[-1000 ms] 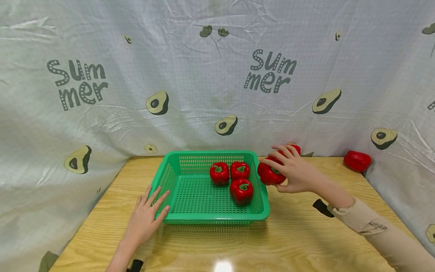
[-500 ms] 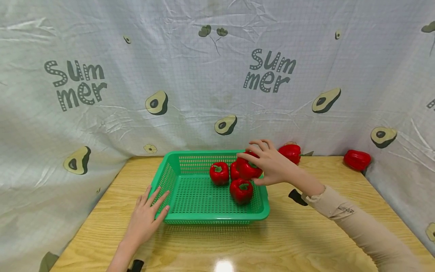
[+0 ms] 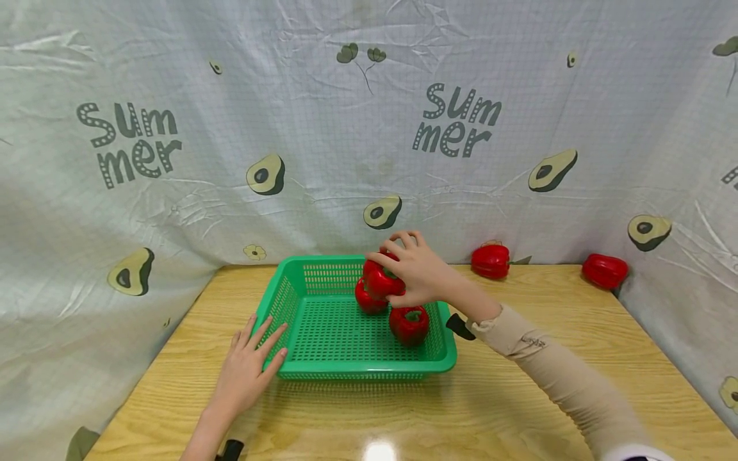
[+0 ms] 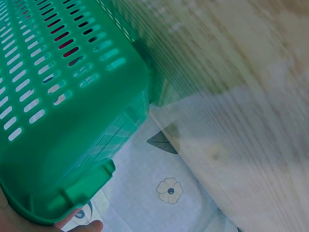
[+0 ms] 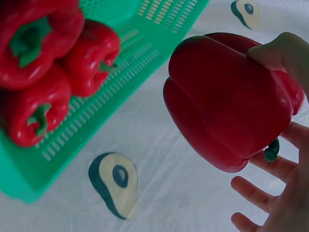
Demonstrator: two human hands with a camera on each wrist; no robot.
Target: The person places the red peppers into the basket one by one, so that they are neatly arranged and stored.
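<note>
only via right wrist, three peppers [image 5: 84, 60], basketed

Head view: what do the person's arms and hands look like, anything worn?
Right sleeve: beige, wrinkled, small dark print; black piece by its cuff. Left forearm: bare where visible, another black piece beside it. Left hand and right hand: ungloved.

Left hand [image 3: 245, 363] back up, fingers [image 3: 275, 336] spread, forearm [image 3: 210, 428] behind it; right hand [image 3: 422, 270], ahead and to its right, grips, thumb [image 3: 399, 300] opposite curved fingers.
</note>
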